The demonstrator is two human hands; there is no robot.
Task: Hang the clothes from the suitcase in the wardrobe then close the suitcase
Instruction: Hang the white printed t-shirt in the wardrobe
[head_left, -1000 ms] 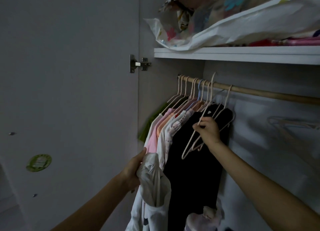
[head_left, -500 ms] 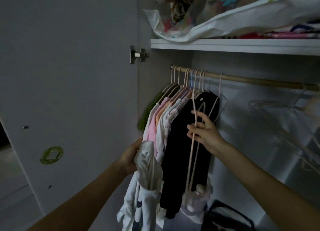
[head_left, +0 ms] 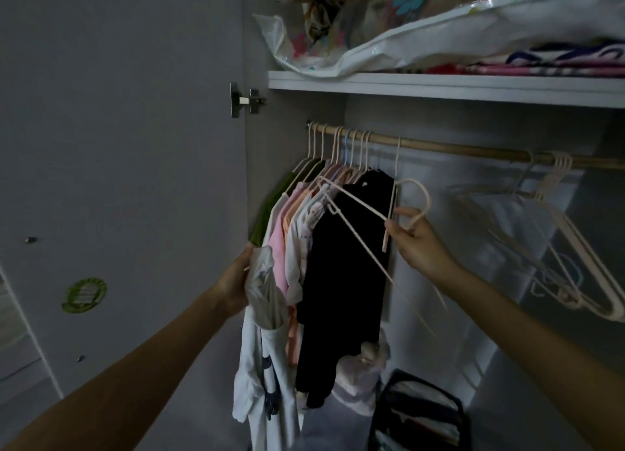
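My left hand (head_left: 236,281) grips a white garment (head_left: 263,359) with dark prints, which hangs down in front of the open wardrobe. My right hand (head_left: 419,244) holds a cream wire hanger (head_left: 368,210) by its neck, off the wooden rail (head_left: 456,148) and tilted, its hook curling above my fingers. Several hung clothes crowd the rail's left end: green, pink, orange, white, and a black garment (head_left: 345,268) nearest my right hand. The suitcase is out of view.
Several bare cream hangers (head_left: 554,234) hang at the rail's right. The wardrobe door (head_left: 118,180) stands open on the left. A shelf (head_left: 439,87) above carries a plastic bag and folded cloth. A dark bag (head_left: 419,413) and a pale bundle sit on the wardrobe floor.
My right hand has lifted the cream hanger off the rail and swung it sideways, out in front of the black garment. My left hand still holds the white garment. The view has tipped down slightly.
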